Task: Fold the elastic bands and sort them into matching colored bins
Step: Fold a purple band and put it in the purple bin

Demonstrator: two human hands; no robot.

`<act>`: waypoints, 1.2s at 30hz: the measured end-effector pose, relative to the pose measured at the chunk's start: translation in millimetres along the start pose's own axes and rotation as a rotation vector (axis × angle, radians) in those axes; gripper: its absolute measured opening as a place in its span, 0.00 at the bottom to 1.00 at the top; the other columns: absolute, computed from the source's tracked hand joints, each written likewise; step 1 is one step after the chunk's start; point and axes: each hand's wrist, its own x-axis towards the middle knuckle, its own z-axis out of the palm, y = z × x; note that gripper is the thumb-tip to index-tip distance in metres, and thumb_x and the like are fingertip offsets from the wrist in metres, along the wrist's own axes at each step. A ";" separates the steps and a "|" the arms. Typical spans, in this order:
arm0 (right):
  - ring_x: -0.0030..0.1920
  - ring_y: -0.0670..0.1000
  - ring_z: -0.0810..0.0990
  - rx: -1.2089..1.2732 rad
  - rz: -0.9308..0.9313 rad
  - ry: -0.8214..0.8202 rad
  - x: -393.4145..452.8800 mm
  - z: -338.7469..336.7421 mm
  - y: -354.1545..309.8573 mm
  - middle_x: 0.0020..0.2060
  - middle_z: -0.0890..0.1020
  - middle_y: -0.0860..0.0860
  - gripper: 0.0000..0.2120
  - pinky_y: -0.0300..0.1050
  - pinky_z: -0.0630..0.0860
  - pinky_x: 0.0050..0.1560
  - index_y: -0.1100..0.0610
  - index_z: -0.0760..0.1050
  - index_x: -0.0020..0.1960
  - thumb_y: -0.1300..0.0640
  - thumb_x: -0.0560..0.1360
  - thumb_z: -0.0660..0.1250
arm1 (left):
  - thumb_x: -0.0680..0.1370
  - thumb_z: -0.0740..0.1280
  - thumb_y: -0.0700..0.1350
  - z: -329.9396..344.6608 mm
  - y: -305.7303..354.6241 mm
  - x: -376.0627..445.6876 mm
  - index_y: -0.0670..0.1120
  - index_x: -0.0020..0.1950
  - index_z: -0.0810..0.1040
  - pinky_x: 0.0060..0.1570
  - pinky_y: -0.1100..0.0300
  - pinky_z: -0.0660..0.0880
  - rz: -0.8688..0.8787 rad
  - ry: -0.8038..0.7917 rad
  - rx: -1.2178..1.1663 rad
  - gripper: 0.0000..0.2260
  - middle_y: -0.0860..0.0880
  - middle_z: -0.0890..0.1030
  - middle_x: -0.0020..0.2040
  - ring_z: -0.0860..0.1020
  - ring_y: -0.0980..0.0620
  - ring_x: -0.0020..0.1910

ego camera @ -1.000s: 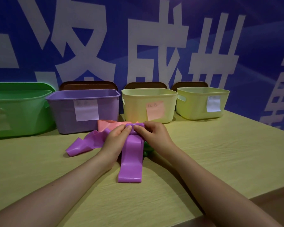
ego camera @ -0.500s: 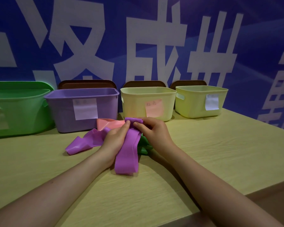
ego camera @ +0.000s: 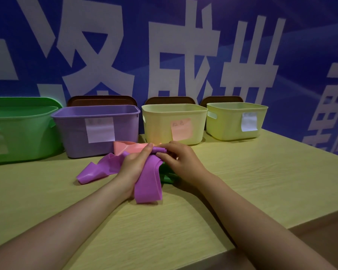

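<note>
Your two forearms reach in from the near edge across the yellow-green counter point(ego camera: 242, 182) and meet just short of the row of bins. Your left hand point(ego camera: 134, 166) holds the purple band point(ego camera: 147, 182) from the left, its fingertips pinching the folded top edge. Your right hand point(ego camera: 180, 161) meets it from the right, fingers curled and pinching the same bunched top fold. Below that fold, the doubled band hangs down between your wrists, and its lower end lies on the counter nearest to you.

A second stretch of purple band point(ego camera: 98, 169) trails out to the left of your left hand, crumpled on the counter; whether it is the same piece cannot be told. Under your right hand a green band point(ego camera: 168, 177) shows partly, most of it hidden. Just beyond your fingertips lies a pink band point(ego camera: 128, 148), flat on the counter in front of the bins.

Four bins stand in a row along the far side. From left to right: a green bin point(ego camera: 21, 131), a purple bin point(ego camera: 72, 131) with a pale label, a pale yellow bin point(ego camera: 158, 123) with a pink label, and a yellow-green bin point(ego camera: 226, 123) with a white label. The writing on the labels is too faint to read. Brown lids point(ego camera: 101, 100) stand upright behind the three right-hand bins. Behind everything rises a blue wall point(ego camera: 300, 45) with large white characters.
</note>
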 end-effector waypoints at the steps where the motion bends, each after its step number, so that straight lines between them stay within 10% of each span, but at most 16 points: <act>1: 0.49 0.43 0.77 0.049 0.024 -0.032 -1.1 -0.6 0.5 0.50 0.81 0.48 0.14 0.36 0.75 0.49 0.51 0.76 0.64 0.51 0.79 0.63 | 0.79 0.63 0.53 0.1 0.4 0.1 0.52 0.35 0.86 0.48 0.56 0.77 -0.012 0.009 -0.025 0.17 0.48 0.85 0.37 0.81 0.49 0.41; 14: 0.31 0.45 0.75 0.581 0.315 -0.070 1.5 4.2 -2.9 0.33 0.76 0.54 0.18 0.37 0.72 0.36 0.60 0.78 0.48 0.47 0.81 0.58 | 0.81 0.61 0.46 2.7 -0.2 -2.0 0.42 0.47 0.81 0.31 0.65 0.77 0.043 -0.097 -0.031 0.12 0.45 0.83 0.33 0.81 0.51 0.31; 19: 0.39 0.44 0.78 0.463 0.295 0.028 6.9 4.9 -1.4 0.41 0.81 0.52 0.09 0.31 0.72 0.35 0.58 0.79 0.51 0.54 0.79 0.63 | 0.80 0.62 0.48 4.0 -2.2 2.0 0.49 0.45 0.81 0.34 0.67 0.76 0.001 -0.078 0.013 0.09 0.51 0.83 0.34 0.80 0.56 0.33; 25: 0.36 0.42 0.78 0.469 0.306 0.097 7.2 8.2 1.4 0.37 0.80 0.49 0.06 0.33 0.71 0.34 0.58 0.78 0.50 0.56 0.78 0.65 | 0.79 0.64 0.49 7.7 -1.5 3.0 0.46 0.46 0.83 0.61 0.46 0.74 -0.077 -0.024 -0.035 0.10 0.40 0.84 0.47 0.81 0.41 0.52; 36: 0.40 0.44 0.77 0.390 0.369 0.235 10.9 13.6 1.4 0.38 0.79 0.48 0.05 0.35 0.70 0.37 0.53 0.75 0.45 0.54 0.78 0.64 | 0.81 0.61 0.53 10.9 -1.9 9.2 0.46 0.52 0.79 0.50 0.56 0.72 -0.072 0.042 0.175 0.12 0.44 0.81 0.47 0.78 0.43 0.50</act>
